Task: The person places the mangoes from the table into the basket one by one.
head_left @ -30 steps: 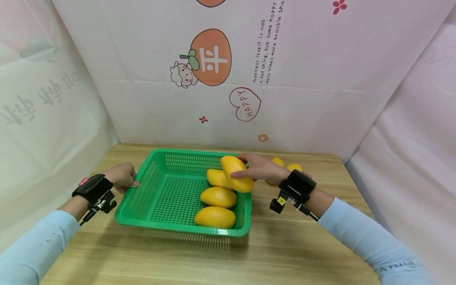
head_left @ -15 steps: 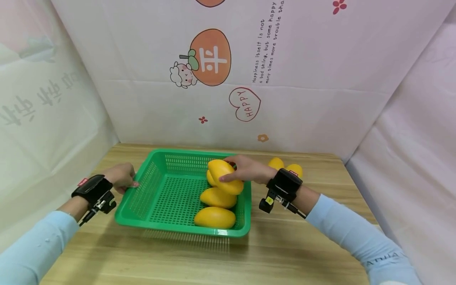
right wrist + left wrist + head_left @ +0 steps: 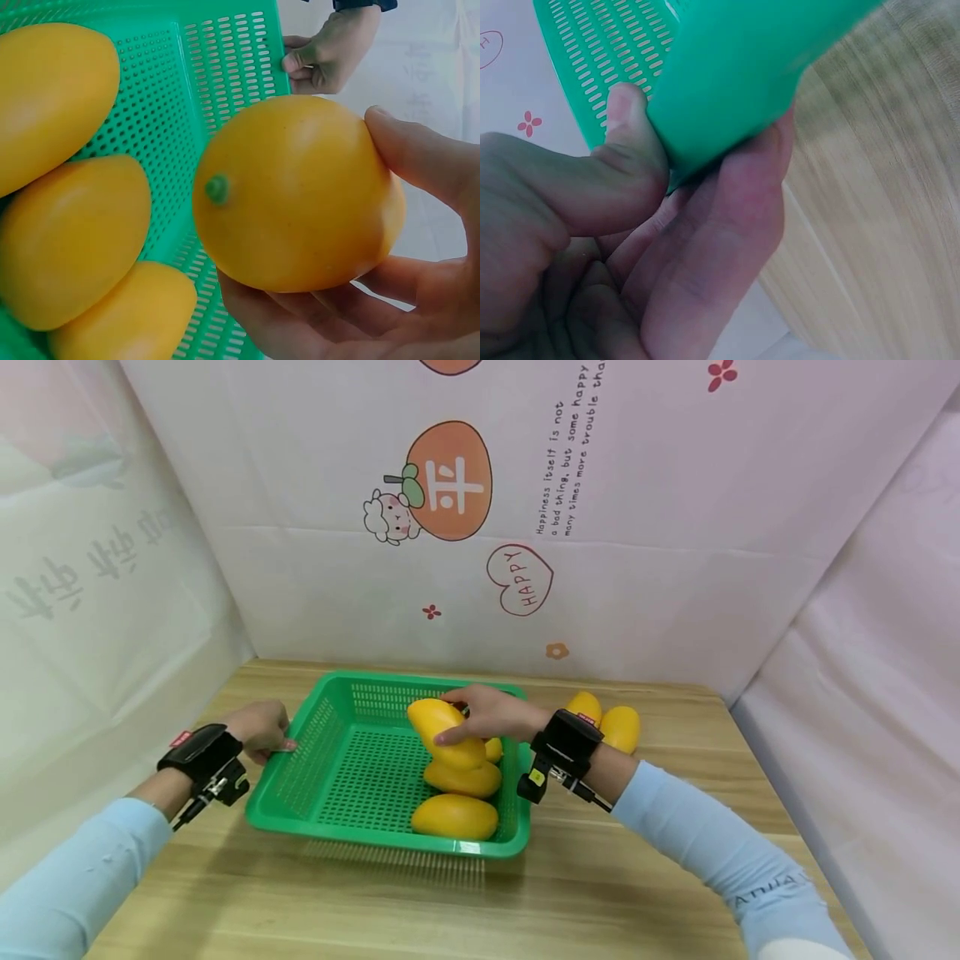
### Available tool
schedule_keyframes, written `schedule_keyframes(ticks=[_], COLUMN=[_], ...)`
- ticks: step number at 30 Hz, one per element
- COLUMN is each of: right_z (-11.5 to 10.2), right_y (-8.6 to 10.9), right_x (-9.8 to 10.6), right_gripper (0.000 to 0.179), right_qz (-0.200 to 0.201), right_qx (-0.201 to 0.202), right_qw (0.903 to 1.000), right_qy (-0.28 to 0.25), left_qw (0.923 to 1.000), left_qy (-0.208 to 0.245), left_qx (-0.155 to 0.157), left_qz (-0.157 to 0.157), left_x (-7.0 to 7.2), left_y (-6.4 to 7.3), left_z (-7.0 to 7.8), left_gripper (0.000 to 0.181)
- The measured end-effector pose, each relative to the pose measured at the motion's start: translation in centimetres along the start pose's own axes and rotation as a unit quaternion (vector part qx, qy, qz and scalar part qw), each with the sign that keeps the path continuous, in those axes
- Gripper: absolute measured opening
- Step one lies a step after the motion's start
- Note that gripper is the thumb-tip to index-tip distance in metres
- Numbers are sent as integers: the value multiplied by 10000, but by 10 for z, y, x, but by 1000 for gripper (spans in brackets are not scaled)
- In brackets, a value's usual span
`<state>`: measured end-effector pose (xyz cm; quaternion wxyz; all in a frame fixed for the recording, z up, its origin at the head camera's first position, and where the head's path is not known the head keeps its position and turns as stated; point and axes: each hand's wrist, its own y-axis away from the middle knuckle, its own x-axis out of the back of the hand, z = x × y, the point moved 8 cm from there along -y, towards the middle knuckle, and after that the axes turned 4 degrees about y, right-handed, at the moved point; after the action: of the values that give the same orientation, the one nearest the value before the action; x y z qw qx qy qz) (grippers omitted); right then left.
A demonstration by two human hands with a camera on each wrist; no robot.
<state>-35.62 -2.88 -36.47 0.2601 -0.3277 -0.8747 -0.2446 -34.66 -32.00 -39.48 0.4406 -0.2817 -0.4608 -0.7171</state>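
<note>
Green perforated plastic basket (image 3: 360, 838) holds three smooth oval mangoes (image 3: 455, 817); the right hand (image 3: 495, 714) curls its fingers round a fourth (image 3: 442, 727) above, the left hand (image 3: 258, 729) pinches the rim; two more (image 3: 621, 729) show on the woodgrain tabletop (image 3: 600, 877).

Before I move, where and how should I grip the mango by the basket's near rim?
Probably across the middle, from above and slightly left. The near mango is a smooth oval lying on its side, long axis left to right. Its left end faces open mesh in the basket; its right end points toward the side wall, and another mango lies close behind.
</note>
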Motion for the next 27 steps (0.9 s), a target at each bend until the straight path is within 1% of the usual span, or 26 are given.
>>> schedule_keyframes(ticks=[6, 9, 13, 19, 23, 27], right_z=[-9, -14, -20, -29, -28, -27], right_y=[-11, -18, -28, -41, -48, -55], right_x=[-10, -15, -25, -40, -53, -65], right_gripper=[62, 61, 62, 60, 60, 65], right_qz=[-164, -262, -428, -585, -734, -861], right_qx=[18, 39, 78, 170, 110, -13], right_qw=[9998, 9995, 9991, 9974, 9965, 9959], right_qy=[-109, -154, 15, 397, 374, 280], left_qw=[10000, 9999, 9999, 9999, 9998, 9997], left_qy=[40, 57, 62, 90, 138, 171], left_qx=[89, 88, 126, 91, 136, 163], left_qz=[6, -12, -46, 3, -2, 2], left_x=[0, 0, 0, 1, 0, 0], left_y=[-2, -3, -4, -7, -8, -6], left_z=[-3, -3, -4, -5, -5, -6], left_gripper=[26, 25, 22, 32, 34, 34])
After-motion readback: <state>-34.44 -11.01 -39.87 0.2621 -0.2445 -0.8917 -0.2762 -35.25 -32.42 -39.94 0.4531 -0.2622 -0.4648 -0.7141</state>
